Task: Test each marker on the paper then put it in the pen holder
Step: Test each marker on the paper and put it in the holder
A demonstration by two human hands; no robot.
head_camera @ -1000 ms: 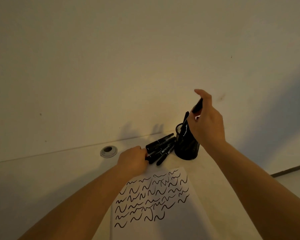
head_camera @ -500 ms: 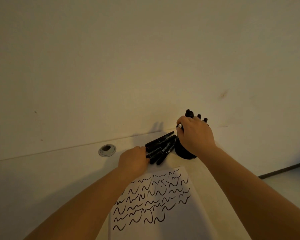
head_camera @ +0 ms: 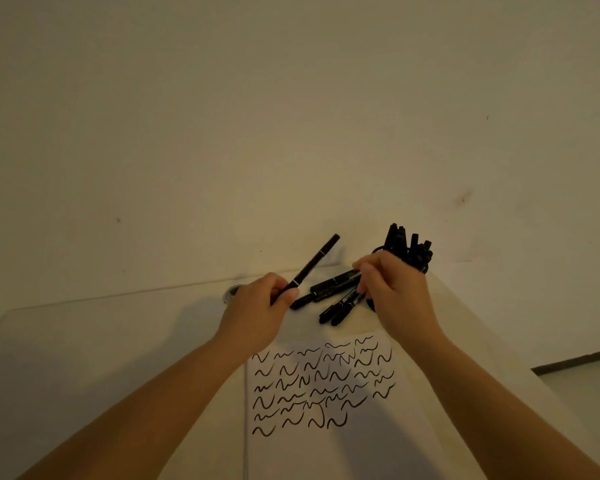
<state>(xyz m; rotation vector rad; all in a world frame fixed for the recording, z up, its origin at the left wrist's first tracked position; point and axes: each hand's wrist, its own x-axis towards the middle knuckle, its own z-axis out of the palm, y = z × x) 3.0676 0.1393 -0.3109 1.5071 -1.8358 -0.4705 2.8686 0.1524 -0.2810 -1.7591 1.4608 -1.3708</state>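
Nearest the camera, a white sheet of paper (head_camera: 343, 441) covered with rows of black wavy test strokes lies flat on the pale desk (head_camera: 101, 341). Beyond it, the left hand (head_camera: 257, 313) is closed around the lower end of a slim black cylindrical marker (head_camera: 312, 265), whose long axis tilts up and to the right. The right hand (head_camera: 394, 289) pinches the end of one loose black marker (head_camera: 333, 287) in the pile lying between both hands, their axes diagonal. Behind the right hand, touching it, stands the black mesh pen holder (head_camera: 425, 265), marker ends protruding upright, against the plain wall (head_camera: 291, 116).
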